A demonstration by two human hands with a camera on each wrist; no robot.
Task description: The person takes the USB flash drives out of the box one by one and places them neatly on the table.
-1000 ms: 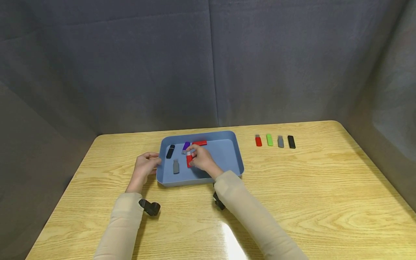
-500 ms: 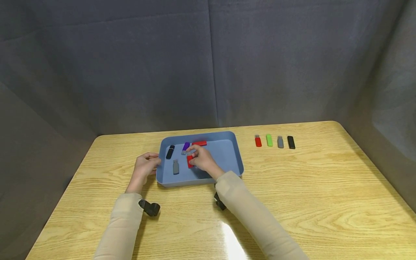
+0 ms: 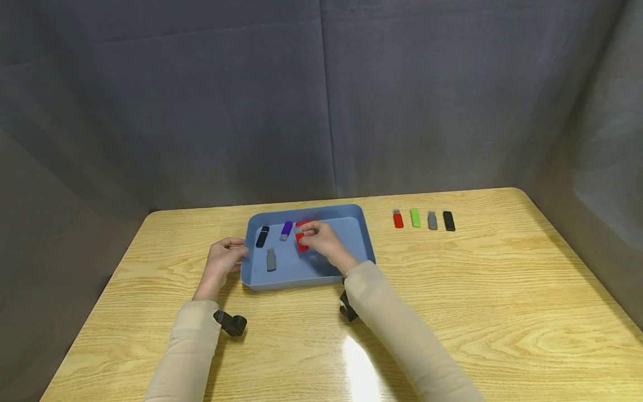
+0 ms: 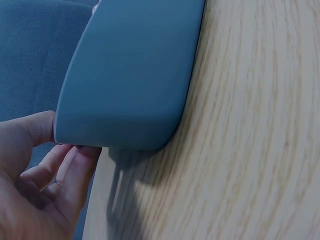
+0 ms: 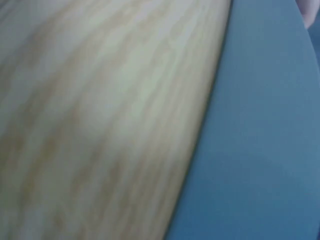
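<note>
Over the blue tray (image 3: pixel 341 273), my right hand (image 3: pixel 321 243) pinches a red USB stick (image 3: pixel 301 245) with its metal plug pointing away. Its fingers overlap a second red USB stick (image 3: pixel 300 223) lying behind. My left hand (image 3: pixel 224 258) holds the tray's left end. In the left wrist view, the thumb of that hand (image 4: pixel 55 185) is at the rim and the fingers lie against the outer wall. Inside the tray are a black USB stick (image 3: pixel 262 237), a purple one (image 3: pixel 286 231) and a grey one (image 3: pixel 271 260). The right wrist view shows mostly the tray wall (image 5: pixel 255 130).
On the wooden table (image 3: pixel 482 312), right of the tray, a row holds a red USB stick (image 3: pixel 398 219), a green one (image 3: pixel 415 218), a grey one (image 3: pixel 432 220) and a black one (image 3: pixel 449 221). A dark curtain (image 3: pixel 226 111) hangs behind the table.
My right hand has moved right and slightly away with the red USB stick, uncovering the purple stick's plug. My left hand has stayed at the tray's end.
</note>
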